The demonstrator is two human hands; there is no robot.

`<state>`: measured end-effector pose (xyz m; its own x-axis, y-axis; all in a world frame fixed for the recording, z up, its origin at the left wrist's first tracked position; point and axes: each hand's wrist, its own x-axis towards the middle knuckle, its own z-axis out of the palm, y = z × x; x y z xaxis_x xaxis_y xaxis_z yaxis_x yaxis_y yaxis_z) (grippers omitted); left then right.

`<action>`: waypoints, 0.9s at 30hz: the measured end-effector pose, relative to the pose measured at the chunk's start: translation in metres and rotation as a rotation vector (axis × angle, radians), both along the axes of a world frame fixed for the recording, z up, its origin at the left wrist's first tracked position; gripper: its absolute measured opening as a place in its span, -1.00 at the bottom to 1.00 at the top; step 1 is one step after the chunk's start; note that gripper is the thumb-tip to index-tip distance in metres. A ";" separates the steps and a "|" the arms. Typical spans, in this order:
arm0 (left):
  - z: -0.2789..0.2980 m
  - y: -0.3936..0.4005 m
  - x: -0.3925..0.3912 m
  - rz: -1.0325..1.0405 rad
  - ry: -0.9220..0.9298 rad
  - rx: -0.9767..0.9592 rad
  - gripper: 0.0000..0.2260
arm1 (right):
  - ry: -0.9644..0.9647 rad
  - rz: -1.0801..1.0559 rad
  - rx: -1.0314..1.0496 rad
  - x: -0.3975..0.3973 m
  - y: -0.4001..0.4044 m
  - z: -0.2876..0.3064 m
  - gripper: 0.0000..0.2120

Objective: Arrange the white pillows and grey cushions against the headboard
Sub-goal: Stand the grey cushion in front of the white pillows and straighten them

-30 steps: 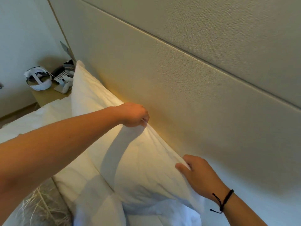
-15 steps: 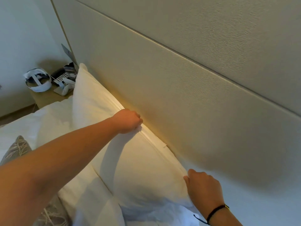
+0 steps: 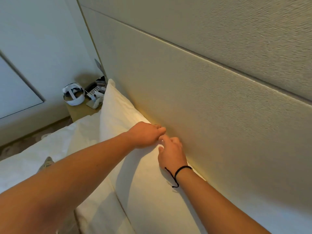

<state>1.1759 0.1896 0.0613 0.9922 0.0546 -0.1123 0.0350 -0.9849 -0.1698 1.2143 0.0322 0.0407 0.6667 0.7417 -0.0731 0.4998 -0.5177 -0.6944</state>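
A white pillow (image 3: 118, 115) stands upright along the beige padded headboard (image 3: 211, 107). My left hand (image 3: 146, 135) is closed on the pillow's top edge near its middle. My right hand (image 3: 171, 153), with a black cord bracelet on the wrist, rests on the same top edge just right of the left hand, fingers bent and pointing toward it; whether it pinches the fabric is unclear. A corner of a grey patterned cushion (image 3: 46, 163) peeks out behind my left forearm, lying on the bed.
White bedding (image 3: 30, 159) covers the mattress at left. A wooden bedside table (image 3: 81, 110) beyond the pillow holds a white headset (image 3: 74, 97), a phone and small items. A pale wall and floor lie further left.
My right hand has slid left along the pillow's top edge, from its right corner to beside the left hand. The view has shifted to the right and down.
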 end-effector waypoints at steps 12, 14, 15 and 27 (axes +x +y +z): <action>0.033 0.130 0.009 0.286 0.173 0.071 -0.76 | -0.282 0.064 0.011 0.014 0.015 -0.012 -0.56; 0.038 0.147 0.011 0.420 0.044 0.014 -0.77 | -0.445 0.091 0.007 0.013 0.011 0.001 -0.66; 0.039 0.152 0.016 0.461 -0.021 0.002 -0.77 | -0.504 0.096 0.005 0.011 0.011 0.010 -0.64; 0.006 0.149 0.054 0.724 -0.258 -0.024 -0.76 | -0.482 0.193 -0.295 0.024 0.035 0.018 -0.62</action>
